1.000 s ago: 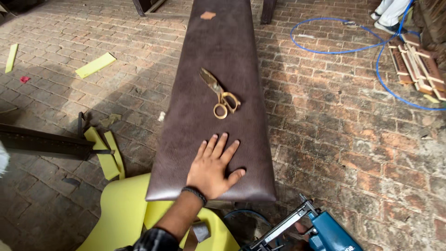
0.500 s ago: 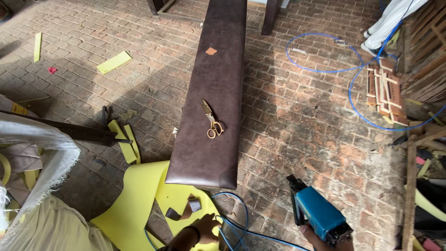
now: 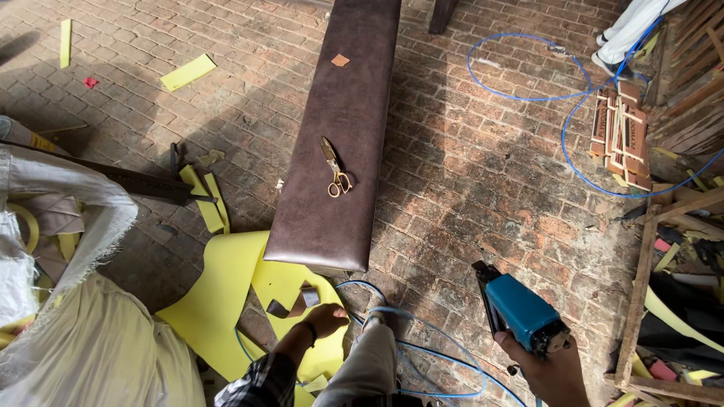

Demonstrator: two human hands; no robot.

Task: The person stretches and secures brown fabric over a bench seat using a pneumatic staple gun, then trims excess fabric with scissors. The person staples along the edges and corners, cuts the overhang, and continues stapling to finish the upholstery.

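My right hand (image 3: pixel 544 371) grips a blue pneumatic staple gun (image 3: pixel 520 311) low over the brick floor, right of the bench end. My left hand (image 3: pixel 326 318) is down by my knee, fingers curled, over a yellow foam sheet (image 3: pixel 226 290) and close to a blue air hose (image 3: pixel 422 332); whether it holds anything is hidden. A long brown leather-covered bench (image 3: pixel 332 128) runs away from me. Gold-handled scissors (image 3: pixel 335 169) lie on its top, with a small tan scrap (image 3: pixel 340 59) farther along.
Yellow foam offcuts (image 3: pixel 188 71) litter the bricks at left. A white cloth pile (image 3: pixel 68 301) sits at lower left. More blue hose (image 3: pixel 528 94) loops at upper right by wooden frames (image 3: pixel 622 132). Another person's legs (image 3: pixel 630 30) stand at top right.
I have backed away from the bench. My left hand came off the bench top and dropped to the foam by my knee. The staple gun rose into fuller view in my right hand.
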